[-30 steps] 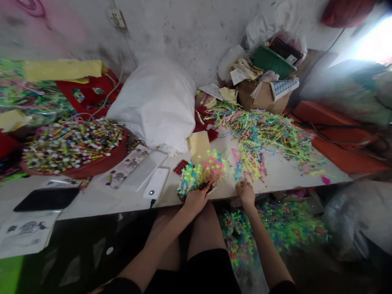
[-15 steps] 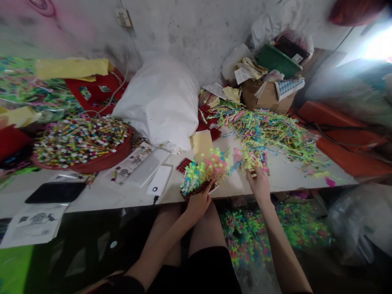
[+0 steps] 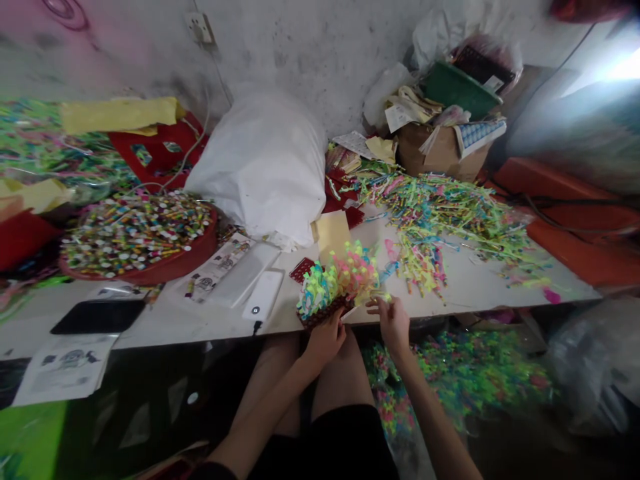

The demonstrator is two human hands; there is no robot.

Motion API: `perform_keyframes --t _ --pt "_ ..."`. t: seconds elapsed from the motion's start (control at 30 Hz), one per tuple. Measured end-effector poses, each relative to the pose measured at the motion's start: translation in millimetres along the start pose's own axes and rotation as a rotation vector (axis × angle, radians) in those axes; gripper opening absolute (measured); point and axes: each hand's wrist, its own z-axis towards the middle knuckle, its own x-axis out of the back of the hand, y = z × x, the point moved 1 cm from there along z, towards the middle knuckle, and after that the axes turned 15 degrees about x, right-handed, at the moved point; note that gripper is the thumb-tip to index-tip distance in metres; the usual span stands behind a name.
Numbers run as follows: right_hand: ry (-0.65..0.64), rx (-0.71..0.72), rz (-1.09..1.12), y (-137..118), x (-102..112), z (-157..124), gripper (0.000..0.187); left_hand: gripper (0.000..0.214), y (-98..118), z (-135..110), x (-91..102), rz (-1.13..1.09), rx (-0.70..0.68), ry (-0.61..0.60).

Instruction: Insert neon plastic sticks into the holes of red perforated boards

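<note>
A small dark red perforated basket (image 3: pixel 320 319) stands at the table's near edge, packed with thin colourful sticks (image 3: pixel 354 267) whose tops are frilly, in blue-green, yellow and pink. My left hand (image 3: pixel 326 339) is closed on the basket's near right side, its fingertips partly hidden. Just right of the basket, my right hand (image 3: pixel 395 325) pinches a yellow-green stick (image 3: pixel 382 295), which shows only in part. Beyond that hand, a loose heap of similar sticks (image 3: pixel 440 207) spreads over the table, with a small group of them (image 3: pixel 423 263) at its near side.
A red basin (image 3: pixel 200 257) heaped with short colourful pieces stands left. Near it lie a white device (image 3: pixel 263 297) and a black phone (image 3: pixel 97 316). A large white sack (image 3: pixel 265 167) leans on the wall; a cardboard box (image 3: pixel 440 152) sits back right. Bagged sticks (image 3: pixel 480 373) lie under the table.
My right hand has moved left from the loose heap to beside the basket, with a yellow-green stick at its fingertips. My left hand's outstretched index finger has drawn in at the basket.
</note>
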Motion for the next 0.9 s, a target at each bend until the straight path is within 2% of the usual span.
perform_keyframes --t 0.23,0.47,0.67,0.9 --pt "-0.088 0.070 -0.058 11 2 -12 0.027 0.052 0 -2 -3.1 -0.013 -0.025 0.010" --pt "-0.239 0.157 -0.292 -1 0 8 0.023 0.055 7 -4 5.7 0.042 -0.113 -0.004" --pt "-0.298 0.280 -0.487 -11 -14 19 0.020 0.057 10 -3 6.6 0.084 -0.085 0.005" --pt "-0.298 0.260 -0.602 -9 -21 25 0.022 0.053 15 1 9.6 0.141 -0.021 -0.029"
